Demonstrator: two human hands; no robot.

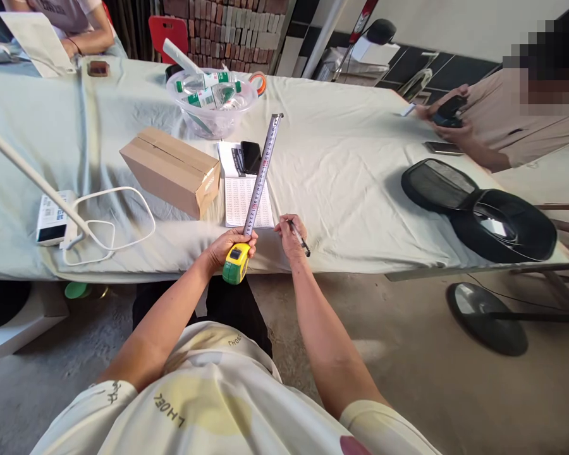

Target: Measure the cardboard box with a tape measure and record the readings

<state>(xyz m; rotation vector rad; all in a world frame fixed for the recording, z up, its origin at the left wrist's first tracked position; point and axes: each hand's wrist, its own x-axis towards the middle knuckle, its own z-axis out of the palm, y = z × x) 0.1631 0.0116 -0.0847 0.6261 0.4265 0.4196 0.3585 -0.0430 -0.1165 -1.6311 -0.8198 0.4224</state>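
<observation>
One extended tape measure (238, 261) is gripped by the left hand (232, 245); the right hand (291, 235) holds a pen (300, 239).

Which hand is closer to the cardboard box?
Left. The left hand holds a tape measure close to the near-right corner of the cardboard box; the right hand, holding a pen, is farther right.

Stacked bricks (237, 36) rise behind a red chair (162, 33).

It looked like a makeshift workroom — bricks (237, 31) stacked at the back, a bare concrete floor (398, 354), a red chair (177, 31) and one long cloth-covered surface (341, 164).
</observation>
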